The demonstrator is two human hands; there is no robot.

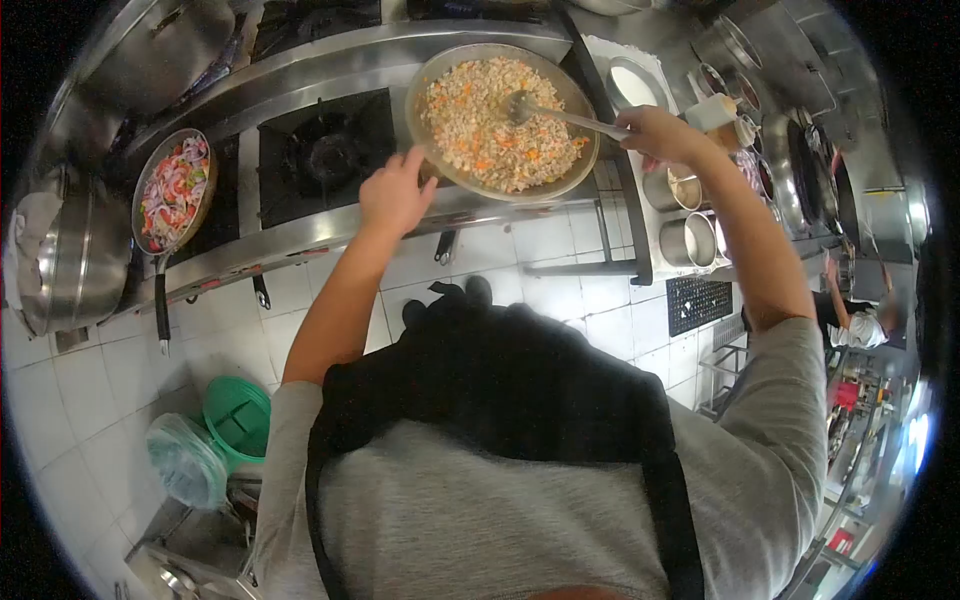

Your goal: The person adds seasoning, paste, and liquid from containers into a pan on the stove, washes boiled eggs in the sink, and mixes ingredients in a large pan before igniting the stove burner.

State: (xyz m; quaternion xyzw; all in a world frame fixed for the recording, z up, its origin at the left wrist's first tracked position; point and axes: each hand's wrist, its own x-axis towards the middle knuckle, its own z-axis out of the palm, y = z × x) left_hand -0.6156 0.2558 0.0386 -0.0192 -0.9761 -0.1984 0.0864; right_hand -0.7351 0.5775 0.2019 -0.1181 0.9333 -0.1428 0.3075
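A large round pan (422, 146) holds a chopped, light brown mixture (478, 110) with orange bits. My right hand (655, 136) grips the handle of a metal spoon (570, 117), whose bowl rests in the mixture. At the pan's lower left edge is my left hand (398, 192), fingers pointing at the rim; whether they pinch it cannot be made out. An empty black burner (325, 155) lies left of the pan.
On the left, a frying pan (175, 190) holds sliced onions and red and green vegetables. Metal containers (686, 240) and a squeeze bottle (710, 113) stand at right. Below left is a green bin (237, 418). Another person (860, 325) stands at far right.
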